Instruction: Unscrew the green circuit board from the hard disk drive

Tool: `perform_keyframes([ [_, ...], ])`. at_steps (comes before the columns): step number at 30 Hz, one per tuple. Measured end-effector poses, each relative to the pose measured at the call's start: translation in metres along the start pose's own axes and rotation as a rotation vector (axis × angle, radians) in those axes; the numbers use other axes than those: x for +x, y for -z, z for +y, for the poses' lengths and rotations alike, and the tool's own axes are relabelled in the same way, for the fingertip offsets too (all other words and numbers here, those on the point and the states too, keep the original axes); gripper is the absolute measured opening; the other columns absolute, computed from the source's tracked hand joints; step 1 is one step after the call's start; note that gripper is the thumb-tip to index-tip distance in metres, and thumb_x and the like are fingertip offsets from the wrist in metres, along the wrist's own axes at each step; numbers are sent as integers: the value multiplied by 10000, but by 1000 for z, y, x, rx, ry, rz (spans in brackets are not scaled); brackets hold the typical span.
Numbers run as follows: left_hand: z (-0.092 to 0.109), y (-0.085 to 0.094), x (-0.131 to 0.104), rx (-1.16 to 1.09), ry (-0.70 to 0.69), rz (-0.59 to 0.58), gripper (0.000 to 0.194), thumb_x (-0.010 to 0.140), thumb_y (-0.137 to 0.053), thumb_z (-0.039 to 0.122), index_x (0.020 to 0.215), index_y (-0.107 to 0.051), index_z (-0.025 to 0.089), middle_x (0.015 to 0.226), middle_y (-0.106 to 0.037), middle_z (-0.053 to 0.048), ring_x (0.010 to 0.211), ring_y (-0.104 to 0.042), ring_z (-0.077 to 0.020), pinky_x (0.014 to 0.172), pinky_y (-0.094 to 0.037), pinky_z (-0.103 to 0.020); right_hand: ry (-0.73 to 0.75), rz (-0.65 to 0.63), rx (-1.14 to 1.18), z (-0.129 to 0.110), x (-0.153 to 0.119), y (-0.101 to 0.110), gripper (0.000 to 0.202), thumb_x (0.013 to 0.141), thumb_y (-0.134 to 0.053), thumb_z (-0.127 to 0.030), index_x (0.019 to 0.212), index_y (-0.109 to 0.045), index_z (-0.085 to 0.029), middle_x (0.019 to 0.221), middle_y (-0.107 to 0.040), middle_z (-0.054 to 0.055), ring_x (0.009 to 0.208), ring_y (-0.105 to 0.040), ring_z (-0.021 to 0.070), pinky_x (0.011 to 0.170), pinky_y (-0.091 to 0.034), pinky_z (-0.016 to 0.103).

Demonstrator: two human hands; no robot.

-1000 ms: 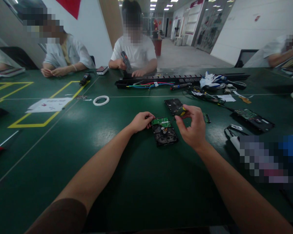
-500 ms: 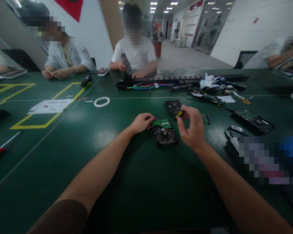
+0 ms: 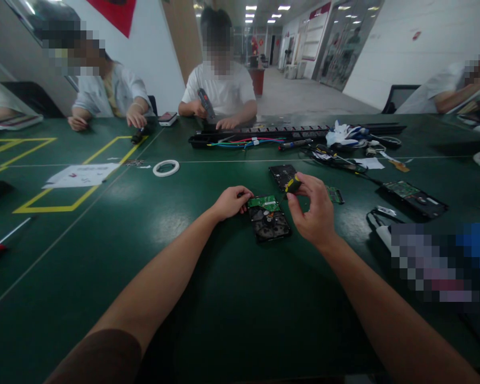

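Note:
A black hard drive with a green circuit board point(image 3: 269, 218) lies on the green table. My left hand point(image 3: 232, 204) is at its upper left corner, fingers pressed together at the edge; whether they pinch anything small is hidden. My right hand point(image 3: 314, 210), just right of the drive, grips a short yellow and black screwdriver point(image 3: 293, 184) between thumb and fingers. Its tip is too small to make out. Behind the screwdriver lies a second black drive point(image 3: 280, 175), and a loose green circuit board point(image 3: 335, 194) sits beyond my right hand.
Another drive point(image 3: 414, 198) lies at the right, near a cable and a pouch. A tape roll point(image 3: 166, 168) and paper point(image 3: 81, 175) are at the left. Long black rails point(image 3: 264, 134), wires and gloves point(image 3: 346, 134) lie farther back. People sit across the table.
The screwdriver in my right hand has tilted slightly. My left hand has stayed at the drive's corner. Across the table, a person's hand has moved right onto a dark tool.

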State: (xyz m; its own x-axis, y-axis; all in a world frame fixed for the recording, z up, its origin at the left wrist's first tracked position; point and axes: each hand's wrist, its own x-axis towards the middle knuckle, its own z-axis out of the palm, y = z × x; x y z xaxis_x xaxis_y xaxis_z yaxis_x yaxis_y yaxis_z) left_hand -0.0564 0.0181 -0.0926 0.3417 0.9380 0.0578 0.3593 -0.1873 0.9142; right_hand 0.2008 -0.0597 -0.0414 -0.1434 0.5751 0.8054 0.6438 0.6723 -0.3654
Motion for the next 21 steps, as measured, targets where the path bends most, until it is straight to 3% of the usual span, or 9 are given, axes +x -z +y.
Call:
perform_keyframes([
  [6, -1, 0, 0, -10, -2, -2, 135, 1026, -571, 191, 1037, -693, 135, 667, -652, 5, 509, -602, -84, 490, -484, -180, -5, 36, 30, 2, 0, -2, 593, 909, -671, -204, 1460, -472, -297, 1327, -584, 103, 1052, -688, 249, 812, -680, 433],
  [11, 2, 0, -1, -12, -8, -1, 132, 1025, -569, 176, 1025, -692, 129, 677, -650, 6, 506, -597, -77, 486, -483, -173, 17, 22, 6, 3, -1, -2, 614, 912, -657, -185, 1479, -453, -306, 1364, -583, 112, 1126, -674, 276, 877, -673, 475],
  [16, 0, 0, 0, -18, -12, 1, 127, 1020, -570, 172, 1022, -691, 136, 673, -651, 5, 512, -600, -83, 495, -487, -181, -1, 74, 85, 9, -4, -4, 615, 885, -706, -197, 1438, -452, -286, 1370, -541, 127, 1148, -669, 283, 857, -687, 475],
  [21, -3, 0, 1, -12, 0, -3, 135, 1022, -567, 187, 1035, -695, 146, 676, -662, 0, 517, -603, -87, 504, -491, -187, 9, 41, 25, 6, -2, -2, 635, 894, -676, -183, 1474, -457, -320, 1354, -556, 112, 1172, -641, 291, 842, -687, 479],
])
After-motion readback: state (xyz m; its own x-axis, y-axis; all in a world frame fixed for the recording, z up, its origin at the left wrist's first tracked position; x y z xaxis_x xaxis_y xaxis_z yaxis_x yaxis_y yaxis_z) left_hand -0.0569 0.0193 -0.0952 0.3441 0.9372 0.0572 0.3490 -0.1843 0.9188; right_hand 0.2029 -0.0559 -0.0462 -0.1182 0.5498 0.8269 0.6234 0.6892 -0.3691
